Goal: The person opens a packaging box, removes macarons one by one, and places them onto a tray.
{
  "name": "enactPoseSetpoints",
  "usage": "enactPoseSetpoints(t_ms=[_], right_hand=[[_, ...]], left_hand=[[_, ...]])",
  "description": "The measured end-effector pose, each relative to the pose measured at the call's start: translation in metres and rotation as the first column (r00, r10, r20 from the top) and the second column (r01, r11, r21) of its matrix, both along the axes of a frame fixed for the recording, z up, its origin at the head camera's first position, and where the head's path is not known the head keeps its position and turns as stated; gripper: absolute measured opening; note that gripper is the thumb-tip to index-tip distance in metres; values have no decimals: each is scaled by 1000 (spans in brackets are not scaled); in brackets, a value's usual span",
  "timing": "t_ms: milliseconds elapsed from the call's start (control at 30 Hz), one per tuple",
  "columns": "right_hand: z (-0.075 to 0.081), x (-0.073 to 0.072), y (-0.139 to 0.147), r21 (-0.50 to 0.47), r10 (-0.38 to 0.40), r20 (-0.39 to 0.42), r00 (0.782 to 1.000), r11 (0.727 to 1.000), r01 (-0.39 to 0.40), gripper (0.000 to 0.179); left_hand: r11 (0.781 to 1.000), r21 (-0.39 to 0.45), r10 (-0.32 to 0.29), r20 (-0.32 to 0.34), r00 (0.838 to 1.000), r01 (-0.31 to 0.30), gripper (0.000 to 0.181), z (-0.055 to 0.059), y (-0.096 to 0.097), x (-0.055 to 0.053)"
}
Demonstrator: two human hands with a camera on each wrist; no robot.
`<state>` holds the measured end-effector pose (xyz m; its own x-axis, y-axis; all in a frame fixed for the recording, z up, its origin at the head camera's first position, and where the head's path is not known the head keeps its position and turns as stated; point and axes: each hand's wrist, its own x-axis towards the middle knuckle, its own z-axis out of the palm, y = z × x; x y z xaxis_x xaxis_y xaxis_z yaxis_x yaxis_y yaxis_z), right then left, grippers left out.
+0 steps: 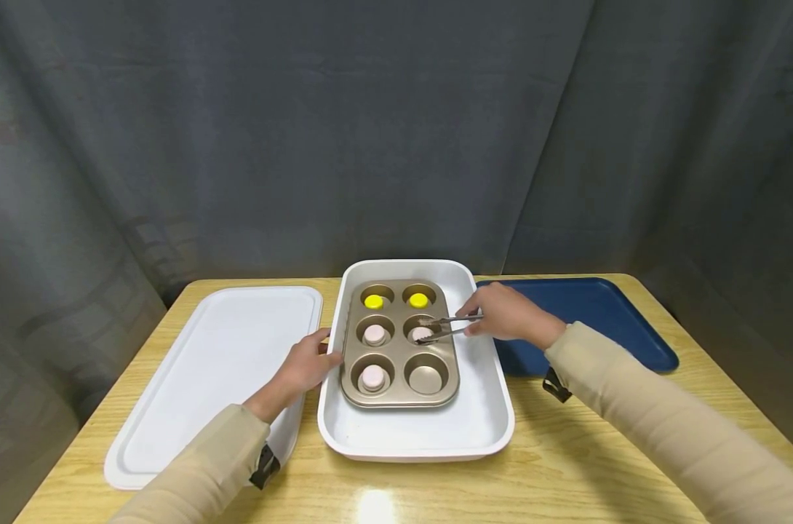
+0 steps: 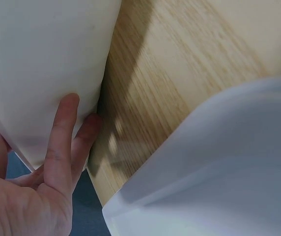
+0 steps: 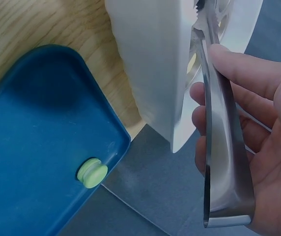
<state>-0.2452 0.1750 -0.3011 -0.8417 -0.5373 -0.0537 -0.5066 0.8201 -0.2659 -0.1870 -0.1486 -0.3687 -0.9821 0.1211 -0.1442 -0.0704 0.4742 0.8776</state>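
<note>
Dark grey curtains (image 1: pixel 370 145) hang behind a wood-grain table (image 1: pixel 292 506). Between a white tray (image 1: pixel 239 349) left and a navy tray (image 1: pixel 586 313) right, a white tub (image 1: pixel 423 435) holds a muffin tin (image 1: pixel 399 351). The left hand (image 1: pixel 308 360) grips the tub's left rim; the right hand (image 1: pixel 508 314) clasps tongs (image 3: pixel 224 147), tips straddling a pink disc (image 1: pixel 420 332) in the middle-row right cup, contact unclear.

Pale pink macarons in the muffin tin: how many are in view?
3 in the muffin tin: middle-left macaron, near-left macaron, and middle-right macaron, between the tips of the tongs. None looks hidden.
</note>
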Motion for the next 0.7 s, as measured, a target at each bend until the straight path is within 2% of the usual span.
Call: enactPoseSetpoints(t_ms=[367, 700], right_hand=[[-3, -5, -3, 34, 11, -39, 999, 999, -10, 24], [0, -8, -9, 60, -17, 23, 1000, 998, 16, 28]], left_hand=[[1000, 5, -7, -11, 1000, 7, 51, 1, 1, 0], [1000, 14, 3, -7, 1000, -3, 48, -3, -1, -1]])
